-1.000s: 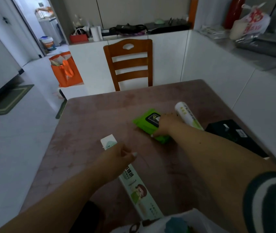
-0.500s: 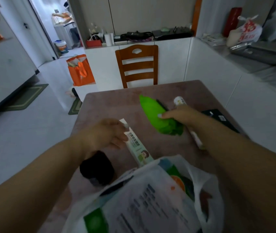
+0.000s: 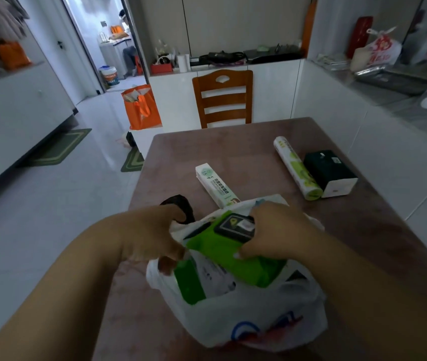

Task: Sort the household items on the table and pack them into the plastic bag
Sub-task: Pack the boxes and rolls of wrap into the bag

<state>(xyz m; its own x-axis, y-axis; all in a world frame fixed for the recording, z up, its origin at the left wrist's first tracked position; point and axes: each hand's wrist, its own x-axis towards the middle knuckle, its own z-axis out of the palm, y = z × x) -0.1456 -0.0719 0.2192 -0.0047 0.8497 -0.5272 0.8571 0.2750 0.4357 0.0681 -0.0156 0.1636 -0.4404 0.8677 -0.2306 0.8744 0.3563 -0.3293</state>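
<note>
While the right hand (image 3: pixel 274 230) curls its fingers (image 3: pixel 243 252) round a soft, bright green wipes pack (image 3: pixel 230 254) with a dark label flap, the pack sits tilted in the mouth of the thin, crinkled white plastic bag (image 3: pixel 246 316) on the matte brownish desk (image 3: pixel 259 142). At the bag's left rim, the left hand (image 3: pixel 150 235) pinches the film with bent fingers. Beyond the bag lie a long white carton (image 3: pixel 215 185), a glossy green-and-white roll (image 3: pixel 297 168) and, touching the roll, a dark rectangular box (image 3: pixel 330 173).
</note>
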